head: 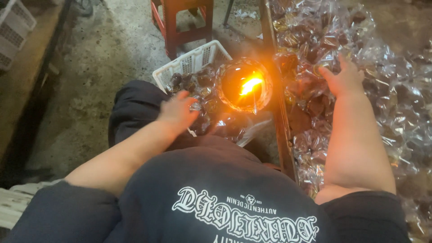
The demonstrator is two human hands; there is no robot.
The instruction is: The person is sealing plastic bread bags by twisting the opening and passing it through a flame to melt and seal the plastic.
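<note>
Here, near the middle of the frame, the person's left hand [177, 110] hovers over a white plastic basket [191, 60] that rests on their lap, fingers spread loosely and open, fingertips touching the heap of small dark wrapped sweets [198, 85] inside it. I cannot tell whether one of the pieces is pinched under the fingers.

Just right of that hand, at centre, a round glass bowl [244, 85] holds a burning flame [249, 84], bright orange, throwing a glow over both hands. The bowl sits at the near edge of the basket, beside a wooden rail [281, 130] that runs from the top centre down to the lower right.

Beyond the rail, in the upper right, the right hand [344, 78] lies flat with fingers stretched and splayed, palm down on a wide heap of clear cellophane-wrapped pieces [396, 99] that fills the whole right side. It grips nothing that I can see; the fingertips press into the crinkled wrappers.

At the top centre stands a red stool [180, 22] on the grey concrete floor [99, 76]. In the upper left corner there is part of another white crate [13, 27]. The bottom of the frame is taken up by the person's dark printed shirt [216, 198], with dark trousers showing under the basket.
</note>
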